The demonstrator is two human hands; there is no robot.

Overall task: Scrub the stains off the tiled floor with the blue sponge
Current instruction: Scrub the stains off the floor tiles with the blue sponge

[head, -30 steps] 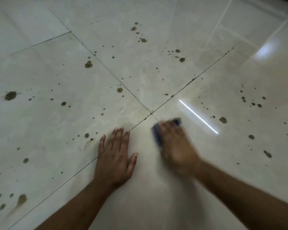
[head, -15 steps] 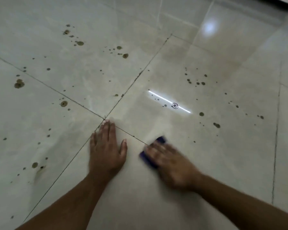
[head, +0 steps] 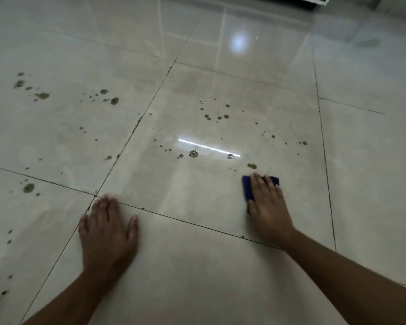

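The blue sponge [head: 247,190] lies on the glossy beige tiled floor [head: 192,193], mostly covered by my right hand [head: 268,207], which presses flat on it with fingers stretched forward. Only the sponge's left side and far right corner show. A brown stain [head: 251,166] sits just beyond my fingertips. More brown spots [head: 217,116] dot the same tile farther out. My left hand [head: 108,228] rests flat on the floor at a grout crossing, fingers spread, holding nothing.
Brown splatters [head: 114,100] cover the tiles to the left, with larger blots [head: 28,188] near the left edge. A bright light reflection [head: 208,148] streaks the middle tile. A dark furniture base [head: 302,0] stands at the far top right.
My right hand has slid the sponge to the right and forward, away from the left hand, toward the stain beyond the reflection. The view has swung right; the left hand stays planted.
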